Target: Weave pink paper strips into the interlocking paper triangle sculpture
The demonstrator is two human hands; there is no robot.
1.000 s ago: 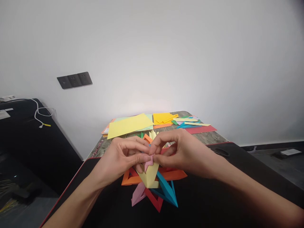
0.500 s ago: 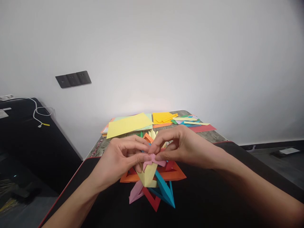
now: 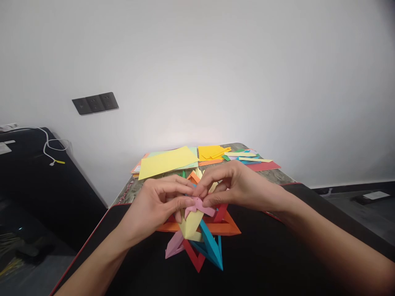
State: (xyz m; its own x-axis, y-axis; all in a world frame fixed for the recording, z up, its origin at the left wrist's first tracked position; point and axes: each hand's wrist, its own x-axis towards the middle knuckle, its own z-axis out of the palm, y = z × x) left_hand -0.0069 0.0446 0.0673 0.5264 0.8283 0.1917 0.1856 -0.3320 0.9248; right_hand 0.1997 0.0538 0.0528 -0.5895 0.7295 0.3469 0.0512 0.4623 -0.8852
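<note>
Between my hands is a many-pointed folded-paper star (image 3: 211, 240) made of interlaced orange, blue, red, pink and pale yellow strips. My left hand (image 3: 162, 201) pinches the left side of a pink paper piece (image 3: 197, 204) at its top, thumb in front and fingers behind. From the right, my right hand (image 3: 230, 187) grips the same pink piece between thumb and fingertips. A pale yellow folded point (image 3: 190, 225) hangs just below the pink one. My fingers hide much of the star's upper part.
On the wooden table (image 3: 274, 177) behind lie a yellow paper sheet (image 3: 168, 162) on a stack, orange-yellow sheets (image 3: 212, 153) and mixed coloured strips (image 3: 247, 156). A black mat (image 3: 277, 255) covers the near side. A wall socket panel (image 3: 95, 102) is at left.
The star has tilted slightly, its lower points shifting a little left and up. My right hand has risen slightly; both hands keep their pinch on the pink piece.
</note>
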